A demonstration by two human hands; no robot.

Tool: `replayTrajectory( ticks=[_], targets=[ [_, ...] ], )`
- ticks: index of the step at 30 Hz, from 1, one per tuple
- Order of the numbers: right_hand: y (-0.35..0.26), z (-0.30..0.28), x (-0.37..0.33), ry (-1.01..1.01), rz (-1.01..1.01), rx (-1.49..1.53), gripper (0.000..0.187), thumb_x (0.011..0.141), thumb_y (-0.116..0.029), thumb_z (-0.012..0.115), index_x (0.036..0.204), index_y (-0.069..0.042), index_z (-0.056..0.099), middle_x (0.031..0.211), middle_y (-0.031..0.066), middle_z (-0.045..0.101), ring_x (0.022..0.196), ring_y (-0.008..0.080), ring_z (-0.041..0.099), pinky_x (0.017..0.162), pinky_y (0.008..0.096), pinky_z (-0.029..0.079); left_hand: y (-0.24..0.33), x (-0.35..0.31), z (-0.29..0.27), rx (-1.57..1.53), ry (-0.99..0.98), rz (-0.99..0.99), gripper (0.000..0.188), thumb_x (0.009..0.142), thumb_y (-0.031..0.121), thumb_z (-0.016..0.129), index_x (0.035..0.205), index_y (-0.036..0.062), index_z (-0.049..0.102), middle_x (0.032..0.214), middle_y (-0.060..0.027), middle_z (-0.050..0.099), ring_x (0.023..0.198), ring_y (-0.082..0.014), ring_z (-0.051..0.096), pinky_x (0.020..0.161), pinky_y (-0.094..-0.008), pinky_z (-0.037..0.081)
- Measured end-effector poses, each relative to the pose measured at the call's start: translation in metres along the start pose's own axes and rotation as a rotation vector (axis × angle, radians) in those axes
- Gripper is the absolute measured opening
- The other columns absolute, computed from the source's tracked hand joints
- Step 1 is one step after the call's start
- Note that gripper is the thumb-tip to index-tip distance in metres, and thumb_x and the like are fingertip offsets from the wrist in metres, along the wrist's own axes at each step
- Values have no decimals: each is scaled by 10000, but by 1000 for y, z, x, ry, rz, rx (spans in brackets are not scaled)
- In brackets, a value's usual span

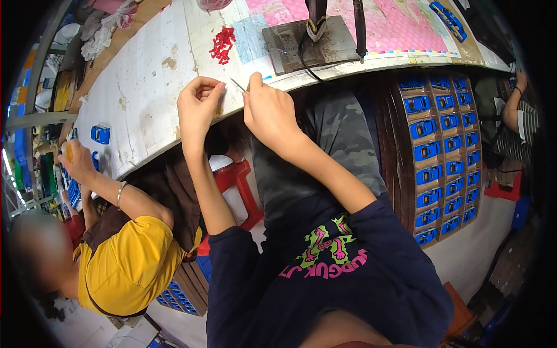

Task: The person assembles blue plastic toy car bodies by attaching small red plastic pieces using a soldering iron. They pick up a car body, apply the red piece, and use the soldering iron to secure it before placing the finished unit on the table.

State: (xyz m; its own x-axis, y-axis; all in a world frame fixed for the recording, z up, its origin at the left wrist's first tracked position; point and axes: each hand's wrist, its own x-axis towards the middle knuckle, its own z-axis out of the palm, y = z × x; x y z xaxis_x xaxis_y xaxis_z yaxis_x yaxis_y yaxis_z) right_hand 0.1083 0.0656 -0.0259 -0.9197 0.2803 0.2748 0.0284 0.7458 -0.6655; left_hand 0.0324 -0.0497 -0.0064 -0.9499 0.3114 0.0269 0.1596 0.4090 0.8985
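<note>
My right hand [270, 113] is closed around a thin, pointed metal tool [238, 85]. Its tip points up and left, toward my other hand; whether it is tweezers or a blade I cannot tell. Over the near edge of the white table [145, 87], my left hand [198, 107] has thumb and fingers pinched together. Anything between those fingertips is too small to make out. A loose pile of small red pieces [223, 45] lies on the table just beyond my hands.
To the right of the pile, a metal base plate [281, 49] carries an upright post and black cable. Pink sheeting [394, 26] and a blue toy car [448, 22] lie farther right. Stacked trays of blue cars [428, 151] stand below. A person in yellow [130, 261] works at left.
</note>
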Motion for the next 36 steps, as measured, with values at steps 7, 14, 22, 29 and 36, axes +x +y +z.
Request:
replayTrajectory(
  ticks=[7, 14, 22, 29, 36],
  targets=[
    [5, -10, -9, -51, 69, 39, 149, 791, -87, 473, 825, 30, 387, 587, 177, 560, 548, 309, 586, 484, 374, 454, 4, 18, 9, 116, -230, -38, 109, 717, 64, 621, 747, -35, 587, 612, -12, 549, 535, -41, 461, 489, -185, 372],
    [6, -7, -9, -40, 56, 75, 147, 775, -75, 481, 831, 26, 389, 582, 170, 561, 552, 313, 585, 482, 379, 449, 5, 25, 3, 106, -297, -100, 117, 722, 63, 624, 760, -42, 588, 619, -16, 558, 538, -44, 468, 510, -181, 383],
    [12, -2, -11, -29, -2, 55, 226, 648, -9, 525, 841, 2, 408, 577, 163, 563, 541, 306, 581, 489, 379, 445, -3, 24, 4, 56, -291, -101, 113, 737, 64, 620, 773, -37, 584, 638, -16, 568, 564, -41, 490, 518, -177, 391],
    [11, 1, -15, -5, -44, 62, 209, 658, -3, 520, 837, 4, 412, 567, 161, 558, 542, 307, 578, 491, 377, 442, -6, 21, -2, 4, -338, -90, 123, 762, 80, 603, 817, -25, 568, 729, -35, 592, 653, -66, 527, 614, -187, 409],
    [14, 1, -17, 38, 26, 158, 177, 693, -12, 504, 837, 10, 403, 589, 169, 559, 545, 310, 577, 495, 380, 444, -6, 19, 1, -42, -300, -68, 108, 754, 60, 609, 804, -27, 568, 720, -29, 581, 626, -47, 504, 583, -172, 396]
  ],
)
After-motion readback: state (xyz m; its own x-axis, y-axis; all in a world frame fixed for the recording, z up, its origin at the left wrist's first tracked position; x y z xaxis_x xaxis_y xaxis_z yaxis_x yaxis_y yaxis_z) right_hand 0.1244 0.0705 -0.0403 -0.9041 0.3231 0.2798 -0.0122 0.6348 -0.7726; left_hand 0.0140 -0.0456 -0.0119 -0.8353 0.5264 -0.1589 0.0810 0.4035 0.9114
